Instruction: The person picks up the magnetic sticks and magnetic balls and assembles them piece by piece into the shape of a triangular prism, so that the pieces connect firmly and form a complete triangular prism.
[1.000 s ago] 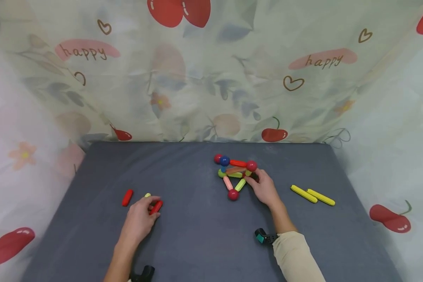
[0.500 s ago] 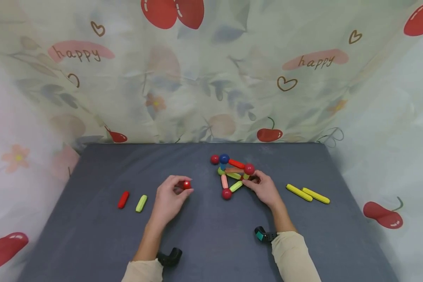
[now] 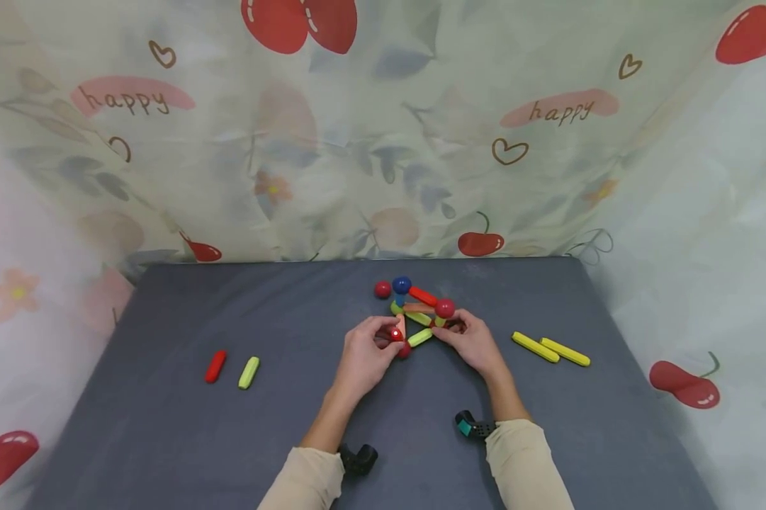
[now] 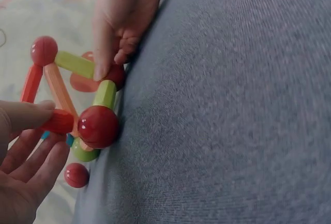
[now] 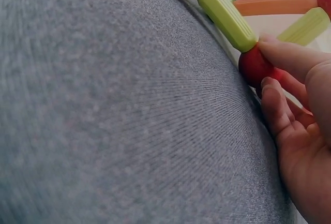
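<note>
A structure of magnetic sticks and balls stands at the middle back of the table, with a blue ball (image 3: 402,285) and a red ball (image 3: 444,308) on top. My left hand (image 3: 365,354) pinches a short red stick (image 4: 61,121) between thumb and fingers, one end close to the red ball (image 4: 98,127) at the structure's front corner. At the right base corner, my right hand (image 3: 475,343) pinches another red ball (image 5: 253,68), joined to a light green stick (image 5: 227,19). An orange stick (image 4: 61,90) slants up to the upper red ball in the left wrist view.
A separate red ball (image 3: 383,289) lies behind the structure on the left. A red stick (image 3: 215,367) and a light green stick (image 3: 249,372) lie on the left of the grey cloth (image 3: 421,453). To the right are two long yellow sticks (image 3: 536,347). A patterned curtain (image 3: 357,142) hangs behind.
My left hand picked up the red stick from the left side and carried it right to the structure's front corner. My right hand has kept its grip on the base ball.
</note>
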Demonstrator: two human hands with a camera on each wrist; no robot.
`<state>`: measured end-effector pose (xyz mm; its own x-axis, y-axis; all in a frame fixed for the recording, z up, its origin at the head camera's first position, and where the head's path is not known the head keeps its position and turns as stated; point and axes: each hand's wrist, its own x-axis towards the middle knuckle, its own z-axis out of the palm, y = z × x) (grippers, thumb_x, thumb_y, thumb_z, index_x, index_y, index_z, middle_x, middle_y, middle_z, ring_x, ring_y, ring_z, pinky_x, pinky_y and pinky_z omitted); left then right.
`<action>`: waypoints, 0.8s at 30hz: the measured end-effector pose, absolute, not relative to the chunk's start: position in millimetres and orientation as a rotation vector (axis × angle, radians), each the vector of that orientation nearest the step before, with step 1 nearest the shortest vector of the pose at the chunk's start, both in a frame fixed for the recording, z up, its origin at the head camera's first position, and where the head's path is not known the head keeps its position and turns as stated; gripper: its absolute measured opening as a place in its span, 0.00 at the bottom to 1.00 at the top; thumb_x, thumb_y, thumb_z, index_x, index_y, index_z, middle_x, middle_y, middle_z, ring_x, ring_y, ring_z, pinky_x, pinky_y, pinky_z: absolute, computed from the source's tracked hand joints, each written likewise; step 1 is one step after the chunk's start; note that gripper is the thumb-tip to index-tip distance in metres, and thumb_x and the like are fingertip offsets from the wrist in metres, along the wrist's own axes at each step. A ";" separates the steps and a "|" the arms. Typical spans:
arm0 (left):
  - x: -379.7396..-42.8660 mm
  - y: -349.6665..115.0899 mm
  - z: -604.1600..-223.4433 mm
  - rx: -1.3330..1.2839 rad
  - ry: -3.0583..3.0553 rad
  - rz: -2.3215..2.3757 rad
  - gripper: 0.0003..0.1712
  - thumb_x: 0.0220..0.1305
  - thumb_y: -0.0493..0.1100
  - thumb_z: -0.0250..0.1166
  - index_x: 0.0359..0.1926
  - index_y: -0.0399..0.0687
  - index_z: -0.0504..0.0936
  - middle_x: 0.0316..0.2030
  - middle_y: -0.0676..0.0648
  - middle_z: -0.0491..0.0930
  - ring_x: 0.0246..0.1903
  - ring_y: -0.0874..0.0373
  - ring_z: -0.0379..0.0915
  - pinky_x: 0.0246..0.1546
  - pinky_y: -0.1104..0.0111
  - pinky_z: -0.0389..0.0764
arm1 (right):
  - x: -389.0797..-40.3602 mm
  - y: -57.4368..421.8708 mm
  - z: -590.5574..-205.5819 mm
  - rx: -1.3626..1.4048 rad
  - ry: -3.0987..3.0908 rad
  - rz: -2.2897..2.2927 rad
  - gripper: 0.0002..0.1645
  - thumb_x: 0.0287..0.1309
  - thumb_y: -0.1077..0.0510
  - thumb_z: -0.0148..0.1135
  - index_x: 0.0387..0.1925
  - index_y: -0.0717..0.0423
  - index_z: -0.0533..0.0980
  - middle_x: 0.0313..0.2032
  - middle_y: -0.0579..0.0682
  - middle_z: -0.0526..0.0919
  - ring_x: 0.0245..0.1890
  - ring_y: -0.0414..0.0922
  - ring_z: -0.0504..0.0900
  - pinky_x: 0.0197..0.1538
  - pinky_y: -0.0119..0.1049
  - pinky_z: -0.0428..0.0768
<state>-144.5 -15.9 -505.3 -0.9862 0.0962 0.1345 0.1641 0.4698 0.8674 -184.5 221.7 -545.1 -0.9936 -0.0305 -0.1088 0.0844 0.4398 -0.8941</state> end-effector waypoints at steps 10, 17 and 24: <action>-147.8 -18.2 -509.4 -0.298 -2.687 -1.580 0.24 0.57 0.42 0.78 0.56 0.50 0.85 0.44 0.50 0.86 0.41 0.61 0.85 0.44 0.71 0.86 | -183.9 221.0 -545.3 0.040 2.565 -1.622 0.23 0.57 0.45 0.75 0.48 0.52 0.81 0.42 0.54 0.84 0.35 0.46 0.78 0.40 0.33 0.76; -171.0 -48.9 -505.2 -0.245 -2.752 -1.609 0.26 0.58 0.40 0.77 0.59 0.48 0.84 0.50 0.49 0.87 0.46 0.56 0.85 0.49 0.63 0.86 | -184.4 223.1 -547.5 0.043 2.574 -1.600 0.23 0.58 0.44 0.75 0.49 0.52 0.80 0.43 0.53 0.84 0.35 0.45 0.79 0.40 0.33 0.77; -220.7 -60.9 -503.2 -0.120 -2.750 -1.519 0.25 0.63 0.43 0.74 0.61 0.50 0.82 0.54 0.47 0.85 0.51 0.51 0.82 0.53 0.56 0.83 | -184.3 222.0 -547.6 0.042 2.567 -1.615 0.23 0.58 0.44 0.75 0.49 0.52 0.80 0.43 0.53 0.84 0.36 0.46 0.79 0.40 0.33 0.77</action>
